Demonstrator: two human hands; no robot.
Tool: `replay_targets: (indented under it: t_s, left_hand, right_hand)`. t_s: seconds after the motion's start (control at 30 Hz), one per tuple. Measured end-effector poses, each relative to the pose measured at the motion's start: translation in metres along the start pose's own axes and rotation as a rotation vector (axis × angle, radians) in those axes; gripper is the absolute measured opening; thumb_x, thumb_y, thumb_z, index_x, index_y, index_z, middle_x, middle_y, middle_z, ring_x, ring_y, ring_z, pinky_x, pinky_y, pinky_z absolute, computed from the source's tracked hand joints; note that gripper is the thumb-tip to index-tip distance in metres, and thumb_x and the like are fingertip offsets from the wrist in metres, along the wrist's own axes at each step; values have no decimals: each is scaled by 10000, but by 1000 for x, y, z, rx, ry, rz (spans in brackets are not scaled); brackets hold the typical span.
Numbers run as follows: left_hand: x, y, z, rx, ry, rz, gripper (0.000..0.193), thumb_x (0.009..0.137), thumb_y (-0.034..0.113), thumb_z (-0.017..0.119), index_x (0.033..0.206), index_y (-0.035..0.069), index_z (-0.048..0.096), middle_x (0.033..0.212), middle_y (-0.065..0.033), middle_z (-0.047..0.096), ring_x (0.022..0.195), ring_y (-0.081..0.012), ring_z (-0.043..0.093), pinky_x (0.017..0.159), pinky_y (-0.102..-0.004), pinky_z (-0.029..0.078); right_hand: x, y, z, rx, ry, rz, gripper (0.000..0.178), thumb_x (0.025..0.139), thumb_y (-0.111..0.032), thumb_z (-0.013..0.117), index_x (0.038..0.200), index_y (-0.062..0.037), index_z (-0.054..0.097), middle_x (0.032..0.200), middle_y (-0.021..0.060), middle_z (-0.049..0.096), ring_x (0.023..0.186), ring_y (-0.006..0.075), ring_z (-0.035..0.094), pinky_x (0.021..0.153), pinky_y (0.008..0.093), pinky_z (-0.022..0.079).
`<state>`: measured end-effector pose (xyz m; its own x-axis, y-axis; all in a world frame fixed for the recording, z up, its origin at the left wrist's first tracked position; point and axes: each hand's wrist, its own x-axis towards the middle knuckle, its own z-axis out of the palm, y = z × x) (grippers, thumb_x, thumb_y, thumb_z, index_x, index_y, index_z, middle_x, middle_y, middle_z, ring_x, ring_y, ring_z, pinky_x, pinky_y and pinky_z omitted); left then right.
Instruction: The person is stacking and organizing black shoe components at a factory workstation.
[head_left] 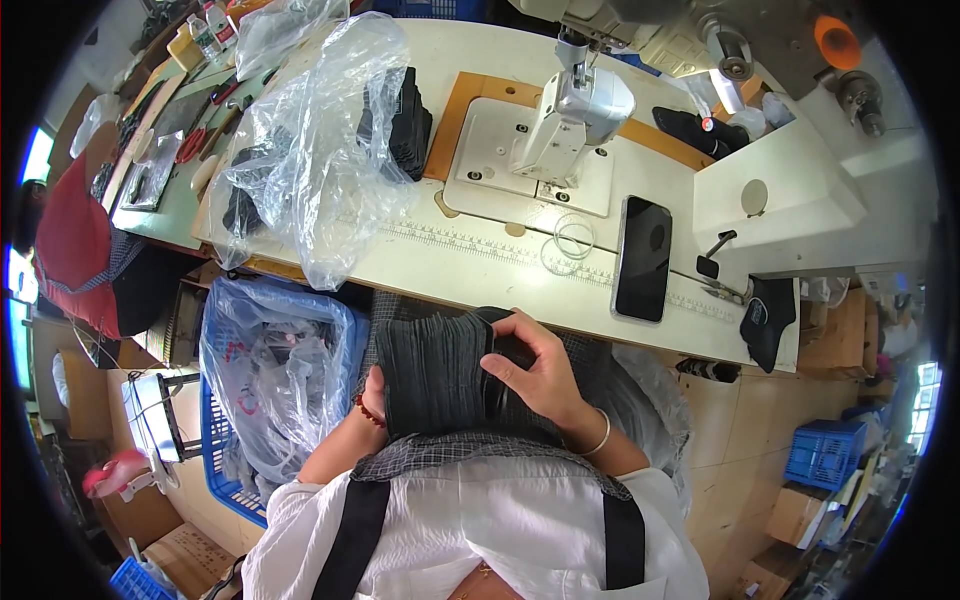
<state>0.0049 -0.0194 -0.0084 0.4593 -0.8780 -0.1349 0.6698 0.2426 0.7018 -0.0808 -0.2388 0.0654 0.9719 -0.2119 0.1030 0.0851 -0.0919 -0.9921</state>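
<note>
In my lap, just below the table's front edge, a thick stack of dark cut pieces [432,375] stands with its many thin edges showing. My left hand [374,392] grips the stack's left end; most of its fingers are hidden behind it. At the other end my right hand [538,372] is closed around the last few pieces, with the thumb on the near side and the fingers curled over the top. Whether the pieces are fabric or leather, I cannot tell.
A sewing machine [570,130] stands on the white table [480,262], with a phone [643,258] and clear plastic bags [330,150] around it. A dark shaped piece [768,322] lies at the right corner. A bag-lined blue basket [212,425] sits at my left.
</note>
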Motion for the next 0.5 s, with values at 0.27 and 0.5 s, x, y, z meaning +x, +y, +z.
replay_targets:
  t_s: [0.27,0.5]
  left_hand:
    - [1,2,0,38,3,13,1242,669,929,470,1511,36,279,1515,-142,373,1375,-268,406,1156,-437,318]
    - [-2,-1,-5,-155,39,21,1196,684,815,641,1510,29,281,1511,-144,383,1368,-274,414,1145,-452,330]
  right_hand:
    - [1,3,-1,-43,5,-22,239,867,-165,740,1009,-12,624,894,3,549,707,85,460,619,215,379]
    - [-3,-17,4,17,131,108,158,905,-70,650,1046,-5,620,968,21,577,837,82,506,781,227,437]
